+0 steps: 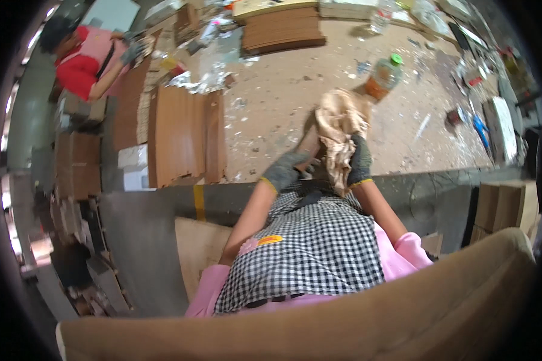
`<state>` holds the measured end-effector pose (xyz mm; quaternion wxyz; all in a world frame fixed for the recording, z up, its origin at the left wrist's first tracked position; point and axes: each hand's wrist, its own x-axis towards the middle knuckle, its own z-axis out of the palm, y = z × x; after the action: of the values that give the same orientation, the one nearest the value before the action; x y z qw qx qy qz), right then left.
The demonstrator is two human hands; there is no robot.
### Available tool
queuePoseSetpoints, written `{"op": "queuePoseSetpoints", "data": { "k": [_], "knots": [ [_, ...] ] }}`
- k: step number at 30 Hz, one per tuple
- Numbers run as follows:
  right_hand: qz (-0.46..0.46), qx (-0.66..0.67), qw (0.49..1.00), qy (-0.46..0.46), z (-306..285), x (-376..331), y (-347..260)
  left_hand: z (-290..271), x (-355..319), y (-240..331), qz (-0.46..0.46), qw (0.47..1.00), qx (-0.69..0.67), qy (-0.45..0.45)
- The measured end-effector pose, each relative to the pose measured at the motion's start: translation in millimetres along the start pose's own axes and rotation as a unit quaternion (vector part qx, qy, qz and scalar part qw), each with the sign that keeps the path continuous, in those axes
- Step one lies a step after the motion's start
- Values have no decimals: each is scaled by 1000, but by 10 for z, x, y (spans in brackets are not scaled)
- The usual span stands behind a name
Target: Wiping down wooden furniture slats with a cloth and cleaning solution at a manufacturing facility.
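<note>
A crumpled beige cloth (342, 117) lies bunched at the table's front edge, its lower end hanging towards my apron. My right hand (360, 161), in a dark grey glove with a yellow cuff, is closed on the cloth's right side. On the cloth's left, my left hand (283, 171), gloved the same way, grips the near end of a narrow brown flat piece (309, 143). Part of that piece is hidden behind the cloth, so its full shape does not show. Just beyond the cloth stands a clear bottle (384, 78) with a green cap and orange contents.
Stacks of brown boards (180, 135) stand on the left, with another brown stack (283, 30) at the back. Blue-handled scissors (481, 129) lie at the right near a white box (500, 129). Scraps litter the worktable (271, 114). A co-worker in red (81, 72) works at far left.
</note>
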<state>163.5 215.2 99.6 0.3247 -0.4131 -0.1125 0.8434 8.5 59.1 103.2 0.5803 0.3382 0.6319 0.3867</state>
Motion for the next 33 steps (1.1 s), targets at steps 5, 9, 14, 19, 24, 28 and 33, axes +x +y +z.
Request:
{"op": "queuePoseSetpoints", "data": {
  "k": [5,9,14,19,24,28,33],
  "knots": [
    [17,-280,958,50,-109,31,130,606,246,-36,112,920,364,89],
    [-1,-65,991,-120,-16,42,-66,646,-248,437,6,922,378,84],
    [-170,-117,977,-50,-322,799,-640,246,-969,323,66,925,369,64],
    [-332,-241,911,-37,9,534,-1186,-188,-1631,-366,39,905,342,251],
    [-324,-463,823,-59,-600,847,-1046,-492,-1374,-612,-29,725,420,545],
    [-413,-565,713,38,-446,438,-856,-632,-959,-498,-118,658,456,588],
    [-420,-660,612,114,-951,302,-650,-715,-771,-723,-175,600,405,667]
  ]
}}
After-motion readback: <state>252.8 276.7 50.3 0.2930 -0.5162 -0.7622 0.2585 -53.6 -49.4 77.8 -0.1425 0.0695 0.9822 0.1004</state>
